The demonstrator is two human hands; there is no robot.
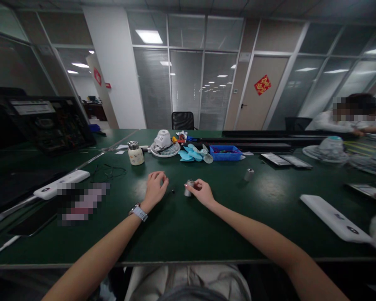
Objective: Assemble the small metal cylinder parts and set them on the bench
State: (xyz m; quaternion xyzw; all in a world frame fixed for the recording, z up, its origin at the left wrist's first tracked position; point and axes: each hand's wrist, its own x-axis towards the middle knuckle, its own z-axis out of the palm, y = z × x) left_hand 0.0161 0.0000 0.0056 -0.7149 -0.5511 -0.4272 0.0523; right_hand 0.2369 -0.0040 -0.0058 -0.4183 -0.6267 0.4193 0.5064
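Observation:
My right hand grips a small silver metal cylinder between thumb and fingers; it stands upright on the green table. To the left, my left hand is loosely curved over the tabletop, thumb and fingers apart, with nothing visible in it. Between the hands lies a tiny dark piece, too small to make out, close to the left fingertips. A similar silver cylinder stands apart, farther to the right.
Behind my hands are a cream jar, white fan parts, light-blue fan blades and a blue bin. White elongated devices lie left and right. A person sits at the far right.

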